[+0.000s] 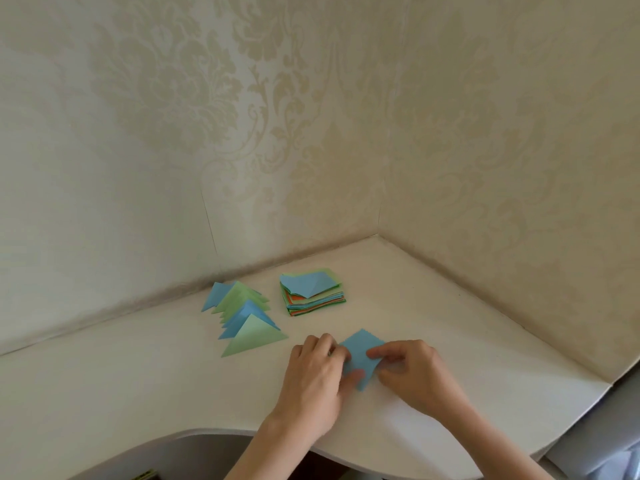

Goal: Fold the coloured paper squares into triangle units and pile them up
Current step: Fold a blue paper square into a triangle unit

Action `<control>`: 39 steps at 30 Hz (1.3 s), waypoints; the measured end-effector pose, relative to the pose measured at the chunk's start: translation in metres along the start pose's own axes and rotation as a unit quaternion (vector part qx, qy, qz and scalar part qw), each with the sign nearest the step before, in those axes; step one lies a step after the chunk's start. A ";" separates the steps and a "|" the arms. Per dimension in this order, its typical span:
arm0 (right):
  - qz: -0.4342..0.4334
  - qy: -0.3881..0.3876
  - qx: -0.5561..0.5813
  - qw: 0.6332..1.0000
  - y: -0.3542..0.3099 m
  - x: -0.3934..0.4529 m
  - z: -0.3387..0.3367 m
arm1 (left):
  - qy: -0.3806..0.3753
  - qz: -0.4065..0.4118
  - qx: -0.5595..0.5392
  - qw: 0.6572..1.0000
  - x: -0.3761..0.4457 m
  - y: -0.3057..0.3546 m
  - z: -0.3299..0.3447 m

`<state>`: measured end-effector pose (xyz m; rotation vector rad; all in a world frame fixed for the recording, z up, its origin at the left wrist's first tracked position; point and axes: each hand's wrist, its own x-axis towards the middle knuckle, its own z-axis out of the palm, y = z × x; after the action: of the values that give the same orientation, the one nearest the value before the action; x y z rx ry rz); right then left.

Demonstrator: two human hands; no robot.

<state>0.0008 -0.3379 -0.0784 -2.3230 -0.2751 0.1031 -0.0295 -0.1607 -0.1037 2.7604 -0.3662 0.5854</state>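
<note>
Blue square (362,355) under both hands, near table edge (346,455)

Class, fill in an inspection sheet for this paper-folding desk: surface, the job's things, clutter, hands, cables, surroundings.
Surface: white desk, set in a corner.
Job's things: blue square under both hands; stack of squares behind it; overlapping folded triangles to the stack's left.
Clutter: nothing seen.
Hands: left hand and right hand pinch the blue square's side corners.
Cables: nothing seen.
Surroundings: patterned wallpaper on both walls.
</note>
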 end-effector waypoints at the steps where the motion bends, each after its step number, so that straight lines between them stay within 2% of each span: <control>1: 0.004 -0.004 0.013 1.000 -0.003 -0.003 -0.001 | -0.002 0.011 0.016 1.000 -0.002 0.004 0.001; 5: -0.006 -0.014 0.037 0.999 -0.011 -0.009 -0.005 | 0.008 0.015 0.013 1.000 -0.003 0.010 0.003; 10: -0.062 0.028 -0.129 0.989 -0.002 -0.003 -0.005 | -0.002 -0.001 -0.026 1.000 -0.003 0.002 -0.002; 12: -0.065 0.038 -0.141 0.987 0.001 0.002 -0.002 | 0.013 -0.022 -0.035 0.999 -0.004 -0.005 -0.005; 16: -0.048 0.031 -0.130 0.990 0.002 0.006 0.007 | 0.052 -0.117 -0.051 0.990 -0.006 -0.021 -0.003; 19: -0.032 0.049 -0.120 0.991 0.002 0.007 0.014 | 0.030 -0.180 -0.060 0.981 -0.005 -0.022 -0.003; 28: 0.007 0.086 -0.184 0.979 -0.006 0.013 0.025 | 0.078 -0.214 0.023 0.973 0.003 -0.011 0.015; 35: 0.014 0.061 -0.103 0.993 -0.003 0.017 0.016 | 0.000 -0.245 -0.023 0.969 0.006 -0.014 0.000; 39: 0.016 0.027 -0.057 0.998 0.005 0.020 0.008 | 0.000 -0.247 -0.039 0.968 0.000 -0.023 -0.007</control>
<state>0.0196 -0.3307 -0.0873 -2.4407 -0.2217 0.0426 -0.0249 -0.1371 -0.1024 2.6260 0.2924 0.4276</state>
